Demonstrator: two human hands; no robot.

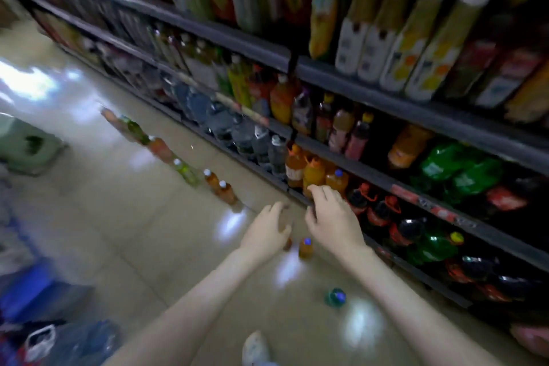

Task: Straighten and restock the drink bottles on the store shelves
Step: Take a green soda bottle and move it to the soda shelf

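Note:
The view is blurred. My left hand (pixel 266 229) hangs over the floor with fingers curled down, just above a small brown bottle (pixel 287 244) mostly hidden under it; contact is unclear. My right hand (pixel 332 218) is spread, fingers apart, at the edge of the bottom shelf (pixel 300 197), next to large orange bottles (pixel 312 175). An amber bottle with a blue cap (pixel 306 247) stands on the floor between my wrists. A teal bottle (pixel 335 296) stands nearer to me. A row of bottles (pixel 190 169) lines the floor to the left.
Dark shelves full of drink bottles run along the right, with red-capped dark bottles (pixel 383 211) and green bottles (pixel 436 246) low down. A green crate (pixel 29 145) and a blue crate (pixel 26 288) stand at left. My shoe (pixel 255 349) is at the bottom.

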